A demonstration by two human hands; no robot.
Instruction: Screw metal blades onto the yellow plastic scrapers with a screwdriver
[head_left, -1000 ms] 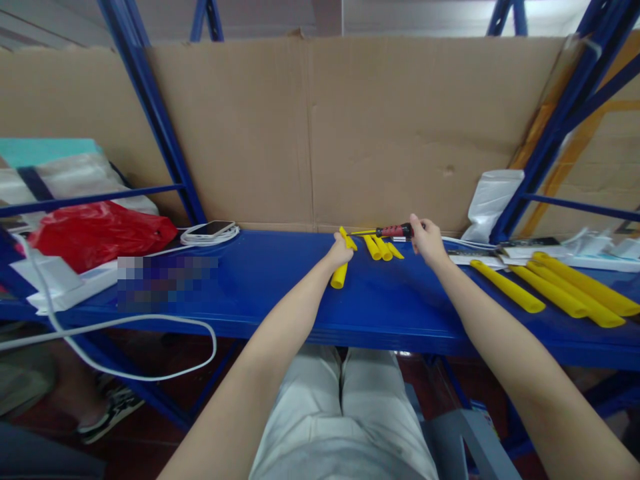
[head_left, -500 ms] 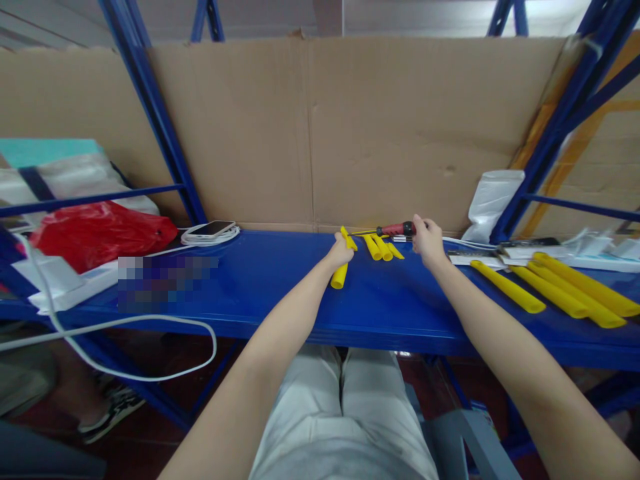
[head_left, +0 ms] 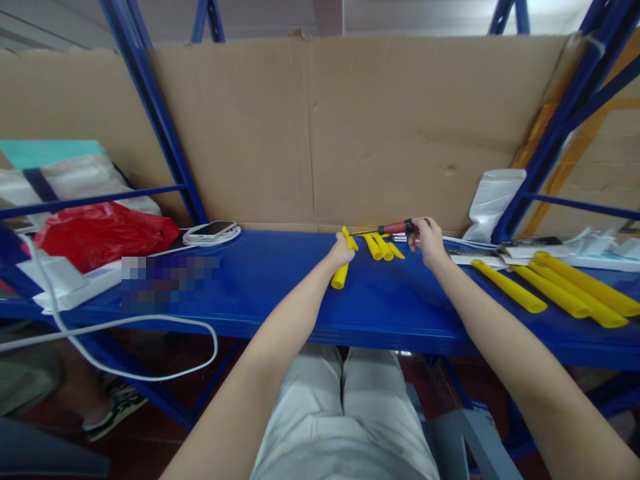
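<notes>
Right of the frame's centre, the right hand (head_left: pixel 427 241) is curled around a red-and-black screwdriver (head_left: pixel 396 229); at centre, the left hand (head_left: pixel 343 252) clasps a yellow tube (head_left: pixel 339 276), hiding its middle. The screwdriver tip's contact is unclear.

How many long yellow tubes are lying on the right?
4. The first tube is nearest the right hand; the second, third and fourth lie bunched farther right. More could be hidden underneath.
</notes>
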